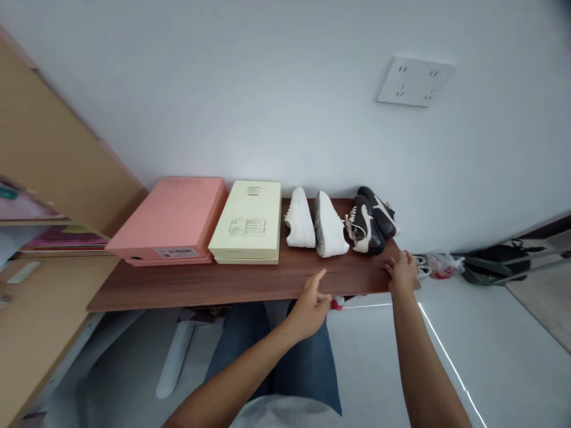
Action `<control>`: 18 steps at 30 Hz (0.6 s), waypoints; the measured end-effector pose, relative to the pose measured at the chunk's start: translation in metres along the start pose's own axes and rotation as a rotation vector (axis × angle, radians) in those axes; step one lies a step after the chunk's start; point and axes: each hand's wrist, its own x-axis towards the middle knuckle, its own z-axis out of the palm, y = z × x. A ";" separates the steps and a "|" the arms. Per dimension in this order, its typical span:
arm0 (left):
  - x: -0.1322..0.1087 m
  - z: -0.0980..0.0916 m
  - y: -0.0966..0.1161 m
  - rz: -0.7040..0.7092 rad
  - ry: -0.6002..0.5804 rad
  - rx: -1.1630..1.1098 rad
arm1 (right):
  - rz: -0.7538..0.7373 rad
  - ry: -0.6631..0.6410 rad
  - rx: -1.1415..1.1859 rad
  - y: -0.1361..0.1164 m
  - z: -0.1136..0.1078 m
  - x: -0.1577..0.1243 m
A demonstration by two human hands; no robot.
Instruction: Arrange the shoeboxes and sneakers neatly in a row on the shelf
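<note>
A long dark-brown wooden shelf board (191, 289) lies in front of me against the wall. At its front edge is my left hand (308, 304), index finger stretched out and the other fingers loosely bent, with nothing seen in it. My right hand (402, 270) grips the board's right end, its fingertips partly hidden at the edge. Nearest to it sits a pair of black-and-cream sneakers (366, 226), one leaning on the other. Left of these stand two white sneakers, a left one (300, 221) and a right one (331, 227), the latter tipped on its side.
A pink shoebox (173, 217) and a pale yellow shoebox (246, 221) stand on the board's left part. A light wooden desk (40, 315) adjoins at left. Beyond the right end, a plastic bag (444, 264) and a black bag (499, 261) lie along the wall.
</note>
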 end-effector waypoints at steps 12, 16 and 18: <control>-0.109 -0.204 -0.048 -0.008 0.638 0.054 | -0.495 -0.276 -0.020 -0.017 0.054 -0.195; -0.041 -0.206 -0.035 0.165 0.719 0.191 | -0.764 -0.648 -0.149 -0.033 0.131 -0.241; -0.008 -0.202 -0.025 0.162 0.759 0.215 | -0.766 -0.690 -0.204 -0.035 0.165 -0.254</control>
